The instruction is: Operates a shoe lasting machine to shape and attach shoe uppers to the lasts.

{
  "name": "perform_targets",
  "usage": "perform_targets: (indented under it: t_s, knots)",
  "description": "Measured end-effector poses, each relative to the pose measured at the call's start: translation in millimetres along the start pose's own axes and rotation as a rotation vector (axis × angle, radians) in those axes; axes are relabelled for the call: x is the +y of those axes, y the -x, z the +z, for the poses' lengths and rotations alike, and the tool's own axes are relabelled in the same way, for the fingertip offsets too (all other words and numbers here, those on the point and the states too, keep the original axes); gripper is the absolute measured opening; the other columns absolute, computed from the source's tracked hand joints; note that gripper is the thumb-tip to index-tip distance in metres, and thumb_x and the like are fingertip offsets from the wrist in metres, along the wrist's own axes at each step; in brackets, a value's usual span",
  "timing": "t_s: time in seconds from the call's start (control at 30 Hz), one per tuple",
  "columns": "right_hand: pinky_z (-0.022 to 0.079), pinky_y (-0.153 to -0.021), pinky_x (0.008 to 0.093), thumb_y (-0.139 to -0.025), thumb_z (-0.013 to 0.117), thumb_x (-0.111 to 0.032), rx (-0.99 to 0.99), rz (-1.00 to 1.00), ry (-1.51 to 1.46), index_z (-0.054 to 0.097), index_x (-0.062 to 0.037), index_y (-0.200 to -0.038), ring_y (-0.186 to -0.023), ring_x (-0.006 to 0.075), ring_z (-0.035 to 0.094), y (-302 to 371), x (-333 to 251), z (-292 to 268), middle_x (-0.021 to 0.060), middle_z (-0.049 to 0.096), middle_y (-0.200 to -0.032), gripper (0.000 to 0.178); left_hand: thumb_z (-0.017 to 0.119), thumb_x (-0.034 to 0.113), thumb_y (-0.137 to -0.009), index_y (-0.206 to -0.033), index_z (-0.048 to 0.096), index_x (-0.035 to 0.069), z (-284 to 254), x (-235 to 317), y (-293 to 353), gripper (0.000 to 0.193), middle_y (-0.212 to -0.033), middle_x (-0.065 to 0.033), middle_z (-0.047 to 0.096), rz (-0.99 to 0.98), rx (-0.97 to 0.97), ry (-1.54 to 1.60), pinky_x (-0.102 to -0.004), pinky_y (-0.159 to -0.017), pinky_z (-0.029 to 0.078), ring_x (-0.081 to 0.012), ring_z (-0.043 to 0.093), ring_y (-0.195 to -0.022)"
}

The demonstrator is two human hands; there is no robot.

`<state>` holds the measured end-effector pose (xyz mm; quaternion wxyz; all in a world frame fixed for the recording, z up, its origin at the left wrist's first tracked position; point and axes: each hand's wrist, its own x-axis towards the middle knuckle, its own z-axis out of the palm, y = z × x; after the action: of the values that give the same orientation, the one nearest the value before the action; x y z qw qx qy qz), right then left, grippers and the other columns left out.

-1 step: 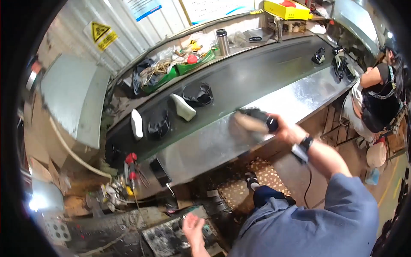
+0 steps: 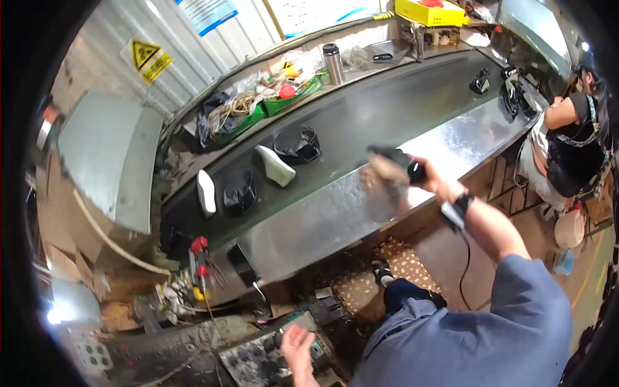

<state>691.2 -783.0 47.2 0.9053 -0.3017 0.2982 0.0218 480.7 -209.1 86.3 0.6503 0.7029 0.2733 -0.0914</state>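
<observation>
In my right hand point(image 2: 431, 177) is a black shoe point(image 2: 392, 166) with a tan underside, blurred by motion, above the bare metal strip of the bench; my fingers wrap its dark end. My left hand point(image 2: 298, 345) is apart from it, low in the view, with loosely curled, spread fingers and nothing in them, over a grimy machine plate point(image 2: 251, 358). On the dark belt point(image 2: 380, 109) lie a white wedge sole point(image 2: 276, 166), another white sole point(image 2: 206, 193), a black shoe upper point(image 2: 298, 143) and a second black upper point(image 2: 239, 191).
Black shoe pieces point(image 2: 514, 97) lie at the belt's far right, near a seated person point(image 2: 570, 138). Green bins point(image 2: 242, 124) of scraps and a steel flask point(image 2: 334, 63) stand behind the belt. Red-handled tools point(image 2: 200, 258) and a phone-like black slab point(image 2: 243, 264) are at the near left.
My right hand and the black shoe have moved a little to the right and up. My left hand has shifted slightly right.
</observation>
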Motion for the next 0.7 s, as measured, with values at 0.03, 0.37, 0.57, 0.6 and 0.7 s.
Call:
perform_targets:
  t_s: [0.03,0.37,0.57,0.6,0.7]
  knots:
    - [0.059,-0.075,0.0553,-0.091,0.069,-0.036,-0.097,-0.19,-0.057,0.066,-0.0134,-0.115,-0.078,0.0259,0.067,-48.5,-48.8,-53.2,0.0088,0.067,-0.091,0.033,0.077,-0.015,-0.071,-0.131,0.054,-0.002,16.9,1.9,-6.8,0.066,-0.13,-0.016,0.057,-0.047,-0.048,0.003,-0.0368,-0.094,0.054,-0.0272,0.062,-0.117]
    - [0.054,-0.095,0.0427,-0.086,0.077,-0.02,0.007,-0.054,0.19,0.03,-0.0022,-0.147,-0.116,0.0329,0.059,-199.4,89.3,136.9,0.0231,0.053,-0.128,0.079,0.072,0.0,-0.088,-0.122,0.063,-0.004,17.6,27.5,0.5,0.036,-0.116,-0.0127,0.07,0.044,0.174,-0.184,-0.0322,-0.092,0.052,-0.0224,0.067,-0.105]
    - [0.039,-0.112,0.0517,-0.079,0.085,-0.032,0.15,0.017,0.362,-0.01,-0.0069,-0.157,-0.142,0.0414,0.035,-243.3,106.7,215.3,0.0253,0.026,-0.157,0.125,0.073,-0.001,-0.088,-0.125,0.059,-0.005,16.1,57.4,-23.9,0.039,-0.111,-0.0138,0.069,0.082,0.196,-0.222,-0.0329,-0.092,0.054,-0.0209,0.067,-0.103]
    - [0.036,-0.114,0.053,-0.078,0.086,-0.033,0.234,0.0,0.4,-0.007,-0.0066,-0.157,-0.142,0.0423,0.034,-266.9,96.3,203.4,0.0249,0.027,-0.157,0.125,0.072,-0.001,-0.089,-0.126,0.058,-0.006,29.1,61.9,-32.4,0.04,-0.111,-0.0146,0.068,0.091,0.162,-0.19,-0.034,-0.093,0.054,-0.0218,0.066,-0.103]
    - [0.041,-0.111,0.0441,-0.067,0.087,-0.029,0.472,0.034,0.528,0.031,0.0014,-0.148,-0.137,0.0362,0.044,-266.4,96.4,239.4,0.0249,0.044,-0.148,0.103,0.072,-0.002,-0.089,-0.128,0.056,-0.006,34.1,68.7,-51.8,0.042,-0.114,-0.016,0.066,0.092,0.105,-0.236,-0.0354,-0.095,0.055,-0.0245,0.065,-0.106]
